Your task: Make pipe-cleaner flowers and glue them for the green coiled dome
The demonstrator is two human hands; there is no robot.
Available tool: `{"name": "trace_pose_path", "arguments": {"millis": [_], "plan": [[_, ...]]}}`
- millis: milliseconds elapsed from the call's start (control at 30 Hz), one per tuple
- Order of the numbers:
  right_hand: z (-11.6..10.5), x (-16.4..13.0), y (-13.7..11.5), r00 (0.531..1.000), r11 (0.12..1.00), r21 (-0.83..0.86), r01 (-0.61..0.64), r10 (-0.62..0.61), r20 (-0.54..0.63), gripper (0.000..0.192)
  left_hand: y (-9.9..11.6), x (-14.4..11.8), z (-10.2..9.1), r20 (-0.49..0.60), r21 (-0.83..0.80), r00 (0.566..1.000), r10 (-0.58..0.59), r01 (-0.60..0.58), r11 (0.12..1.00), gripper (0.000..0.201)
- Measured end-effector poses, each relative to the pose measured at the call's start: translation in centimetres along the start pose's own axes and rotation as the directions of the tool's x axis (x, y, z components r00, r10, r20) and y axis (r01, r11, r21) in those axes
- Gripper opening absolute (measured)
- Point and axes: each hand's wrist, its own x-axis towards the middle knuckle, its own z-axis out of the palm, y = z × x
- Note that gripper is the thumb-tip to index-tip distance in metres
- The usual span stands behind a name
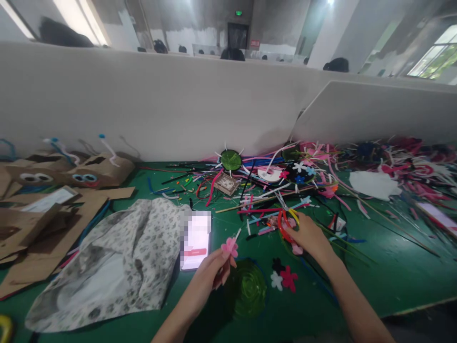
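Take the round green piece (pixel 249 288) nearest the person as the middle of the clock. Close by, toward three, three little flowers bunch together on the table: black (pixel 276 265), white (pixel 276 281) and red (pixel 289 278).

Over toward ten is the left hand (pixel 212 274), thumb and fingers pinching a pink flower (pixel 229 247), held up at about eleven with a pale strip poking out of it. A phone (pixel 200 238) with a lit screen lies just past it, between ten and eleven. Toward half past nine, a grey patterned cloth (pixel 135 252) is spread in folds.

Between one and two, the right hand (pixel 303 233) has its fingers at the orange-red handles of the scissors (pixel 284 228); I can't tell from here whether they've closed on them. The blades point away.

Further out, a small block (pixel 225 185) sits shy of twelve among scattered strips, and a black disc (pixel 300 177) with blue, white and pink flowers lies near one. Cardboard boxes (pixel 98 174) with cartoon eyes stand at ten. Behind everything runs a pale partition (pixel 160 105), dark-haired heads (pixel 233 54) showing above it around twelve.
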Motion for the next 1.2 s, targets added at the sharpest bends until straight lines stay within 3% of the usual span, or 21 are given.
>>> {"name": "trace_pose_path", "arguments": {"millis": [200,300,367,500,567,667,767,933,1200], "plan": [[-0.3,2.0,0.8,0.988,0.998,-0.030,-0.048,0.052,0.143,0.061,1.0,0.5,-0.2,-0.025,-0.008,0.998,0.056,-0.057,0.998,0.044],[-1.4,2.1,1.5,0.991,0.997,-0.038,-0.067,0.071,0.110,0.056,1.6,1.0,-0.2,-0.045,0.004,0.992,0.115,-0.115,0.993,0.042],[-2.3,1.3,1.6,0.998,0.998,-0.001,-0.057,0.057,0.029,0.061,2.0,1.6,-0.1,-0.062,-0.006,0.989,0.134,-0.135,0.991,0.041],[-3.6,-2.7,-0.1,0.967,0.974,0.126,0.188,-0.161,-0.198,0.075,2.5,2.7,0.6,-0.098,-0.030,0.984,0.150,-0.154,0.988,0.040],[-3.6,-5.3,-1.9,0.934,0.944,0.073,0.322,-0.303,-0.190,0.078,2.5,3.1,1.2,-0.114,-0.032,0.979,0.171,-0.175,0.984,0.040],[-2.7,-8.6,-4.4,0.844,0.864,-0.033,0.502,-0.497,-0.203,0.086,2.3,3.4,2.1,-0.135,-0.019,0.971,0.198,-0.202,0.979,0.041],[-1.9,-10.0,-5.8,0.796,0.831,-0.121,0.543,-0.555,-0.241,0.088,1.8,3.5,2.8,-0.144,-0.004,0.967,0.212,-0.215,0.977,0.042],[-1.9,-10.0,-5.5,0.762,0.803,-0.151,0.577,-0.595,-0.256,0.079,1.4,3.5,2.7,-0.139,0.025,0.965,0.223,-0.222,0.975,0.044],[-2.7,-10.8,-4.6,0.800,0.818,-0.089,0.568,-0.574,-0.172,0.079,1.5,3.6,2.5,-0.157,0.005,0.959,0.237,-0.240,0.971,0.045]]}}
